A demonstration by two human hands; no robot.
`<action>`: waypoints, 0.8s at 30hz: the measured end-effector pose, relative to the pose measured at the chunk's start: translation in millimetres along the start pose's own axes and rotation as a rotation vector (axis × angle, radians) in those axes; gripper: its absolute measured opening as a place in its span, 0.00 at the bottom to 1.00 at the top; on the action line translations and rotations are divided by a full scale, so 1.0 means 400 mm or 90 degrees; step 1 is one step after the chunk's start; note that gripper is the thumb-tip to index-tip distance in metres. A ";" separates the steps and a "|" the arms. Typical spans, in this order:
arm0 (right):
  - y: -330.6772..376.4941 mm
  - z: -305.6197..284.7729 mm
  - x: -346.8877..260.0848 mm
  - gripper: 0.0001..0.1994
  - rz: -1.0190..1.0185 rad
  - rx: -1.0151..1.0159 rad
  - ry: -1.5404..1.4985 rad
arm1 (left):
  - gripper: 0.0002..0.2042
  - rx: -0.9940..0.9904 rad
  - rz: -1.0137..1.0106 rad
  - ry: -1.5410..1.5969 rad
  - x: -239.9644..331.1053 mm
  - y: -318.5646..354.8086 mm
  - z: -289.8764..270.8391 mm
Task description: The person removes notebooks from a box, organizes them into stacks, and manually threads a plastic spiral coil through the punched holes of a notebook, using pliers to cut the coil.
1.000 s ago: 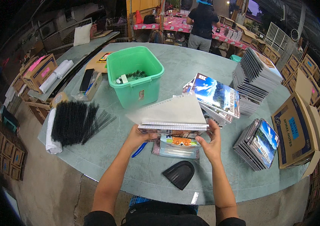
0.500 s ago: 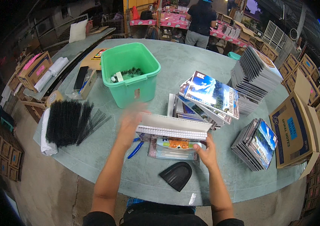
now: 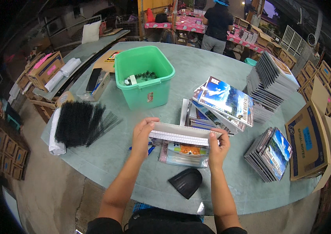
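Between my two hands, an unbound notebook (image 3: 179, 137) with a white cover board and a row of holes along its edge is held above the table. My left hand (image 3: 143, 132) grips its left end, thumb on top. Closed round the right end is my right hand (image 3: 219, 145). Below the notebook lies a packet with a cartoon animal face (image 3: 189, 150), partly covered by it. Blue-handled pliers (image 3: 150, 149) rest beside my left wrist. Nearer me is a black, half-oval object (image 3: 188, 182) whose kind I cannot tell.
A green bin (image 3: 146, 93) with black coil scraps stands behind my left hand. Black spiral coils (image 3: 80, 124) lie at left. Notebooks (image 3: 226, 99) are piled behind my right hand; spiral-bound stacks (image 3: 269, 154) and an open carton (image 3: 309, 142) stand right. A person (image 3: 217, 27) stands far off.
My left hand, blurred before, is now steady on the notebook's left end. My right hand has shifted its grip up onto the right end. The view has shifted slightly.
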State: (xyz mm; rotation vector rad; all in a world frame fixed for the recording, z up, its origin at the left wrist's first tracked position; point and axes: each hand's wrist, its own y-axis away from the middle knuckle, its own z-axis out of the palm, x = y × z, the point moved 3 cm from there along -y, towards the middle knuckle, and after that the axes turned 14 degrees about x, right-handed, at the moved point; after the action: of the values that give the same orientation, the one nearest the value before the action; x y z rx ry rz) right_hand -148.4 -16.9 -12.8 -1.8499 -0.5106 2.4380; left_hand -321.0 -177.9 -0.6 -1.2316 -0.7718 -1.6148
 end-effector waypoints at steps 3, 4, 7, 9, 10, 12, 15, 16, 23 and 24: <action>0.004 -0.010 0.020 0.05 -0.125 -0.028 0.016 | 0.07 -0.010 0.035 -0.051 -0.036 0.005 -0.012; 0.004 -0.013 0.029 0.06 -0.082 -0.038 0.007 | 0.08 -0.024 0.044 -0.083 -0.058 0.003 -0.016; -0.003 -0.025 0.032 0.09 0.011 -0.023 -0.057 | 0.14 0.066 0.041 0.101 -0.072 0.003 -0.002; -0.004 -0.008 0.008 0.12 0.034 0.023 -0.161 | 0.22 0.059 0.056 0.119 -0.126 0.017 -0.022; -0.005 -0.009 0.013 0.13 -0.038 -0.012 -0.113 | 0.26 0.057 0.065 0.128 -0.153 0.023 -0.031; 0.012 -0.013 0.058 0.15 -0.170 -0.085 -0.010 | 0.30 0.085 0.034 0.178 -0.188 0.053 0.021; -0.031 -0.046 0.097 0.20 -0.002 0.033 0.132 | 0.33 0.075 -0.027 0.221 -0.250 0.051 0.050; -0.036 -0.051 0.080 0.16 0.029 0.056 0.117 | 0.32 0.035 -0.026 0.240 -0.245 0.056 0.065; -0.083 -0.039 0.049 0.13 -0.060 0.051 0.021 | 0.14 0.025 0.164 -0.417 -0.149 -0.093 -0.237; -0.083 -0.022 0.055 0.12 -0.062 0.057 0.039 | 0.11 0.110 0.205 -0.488 -0.156 -0.134 -0.342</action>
State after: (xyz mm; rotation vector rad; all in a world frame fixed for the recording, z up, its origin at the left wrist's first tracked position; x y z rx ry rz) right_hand -151.9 21.6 -26.1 -1.8133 -0.4690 2.2962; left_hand -417.1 -260.1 -98.0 -1.7580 -1.0777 -0.7752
